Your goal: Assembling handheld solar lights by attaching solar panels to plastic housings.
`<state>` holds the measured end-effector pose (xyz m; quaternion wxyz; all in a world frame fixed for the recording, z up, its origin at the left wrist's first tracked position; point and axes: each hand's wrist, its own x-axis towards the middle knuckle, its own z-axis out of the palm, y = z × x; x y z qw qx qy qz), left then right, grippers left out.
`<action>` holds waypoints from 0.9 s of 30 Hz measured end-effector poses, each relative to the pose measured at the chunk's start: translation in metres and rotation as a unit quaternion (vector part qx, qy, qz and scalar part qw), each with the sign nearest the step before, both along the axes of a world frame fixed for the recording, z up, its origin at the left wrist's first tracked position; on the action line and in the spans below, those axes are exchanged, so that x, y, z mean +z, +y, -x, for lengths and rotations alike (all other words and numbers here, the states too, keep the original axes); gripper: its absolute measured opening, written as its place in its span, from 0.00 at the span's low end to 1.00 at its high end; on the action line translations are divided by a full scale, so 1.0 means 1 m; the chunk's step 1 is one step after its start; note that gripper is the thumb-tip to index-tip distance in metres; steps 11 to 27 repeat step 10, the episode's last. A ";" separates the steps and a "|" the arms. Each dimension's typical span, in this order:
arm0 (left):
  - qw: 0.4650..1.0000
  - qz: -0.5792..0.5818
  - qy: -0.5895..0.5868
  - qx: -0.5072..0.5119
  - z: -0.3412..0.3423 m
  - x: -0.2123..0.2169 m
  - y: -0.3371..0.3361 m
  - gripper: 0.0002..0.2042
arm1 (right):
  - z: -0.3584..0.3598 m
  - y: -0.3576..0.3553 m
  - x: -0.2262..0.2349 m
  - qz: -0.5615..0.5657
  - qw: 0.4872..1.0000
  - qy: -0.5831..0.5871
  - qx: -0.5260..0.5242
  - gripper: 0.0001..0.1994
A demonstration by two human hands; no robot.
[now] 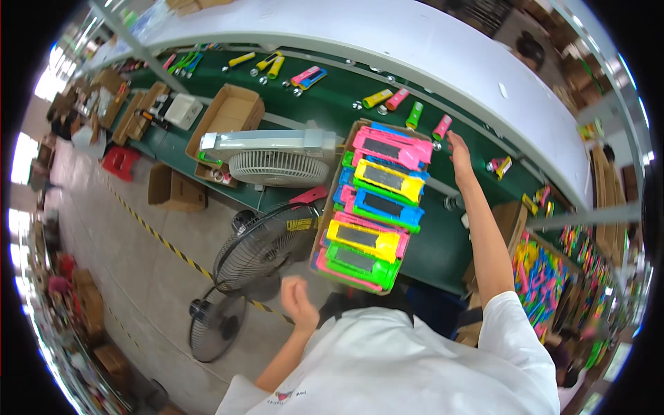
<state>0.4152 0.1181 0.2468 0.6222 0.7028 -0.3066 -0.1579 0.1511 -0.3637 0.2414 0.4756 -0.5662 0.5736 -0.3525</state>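
My right hand (458, 158) reaches forward over the green bench, its fingers stretched out beside a pink flashlight-like piece (443, 125); whether they touch is unclear. My left hand (299, 303) hangs low in front of my body, loosely curled, with nothing visible in it. Between the hands stands a cardboard box (319, 238) piled with plastic casings in pink, yellow, blue and green, such as a yellow casing (387, 181) with a dark grey panel. Past the box lie a green flashlight-like piece (414, 115) and a yellow flashlight-like piece (377, 97), small silver parts beside them.
A white box fan (277, 155) lies on the bench left of the casings, near an open cardboard box (225, 114). Black standing fans (259, 249) occupy the floor at left. A white shelf (387, 34) runs above the bench. Colourful parts (539, 273) fill a box at right.
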 end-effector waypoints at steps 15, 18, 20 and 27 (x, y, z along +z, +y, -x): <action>0.864 -0.052 0.498 -0.053 0.085 -0.281 0.031 0.42 | -0.113 -0.173 -0.164 -0.538 0.780 0.003 0.321 0.37; 0.864 -0.052 0.498 -0.053 0.085 -0.281 0.031 0.42 | -0.113 -0.173 -0.164 -0.538 0.780 0.003 0.321 0.37; 0.864 -0.052 0.498 -0.053 0.085 -0.281 0.031 0.42 | -0.113 -0.173 -0.164 -0.538 0.780 0.003 0.321 0.37; 0.864 -0.052 0.498 -0.053 0.085 -0.281 0.031 0.42 | -0.113 -0.173 -0.164 -0.538 0.780 0.003 0.321 0.37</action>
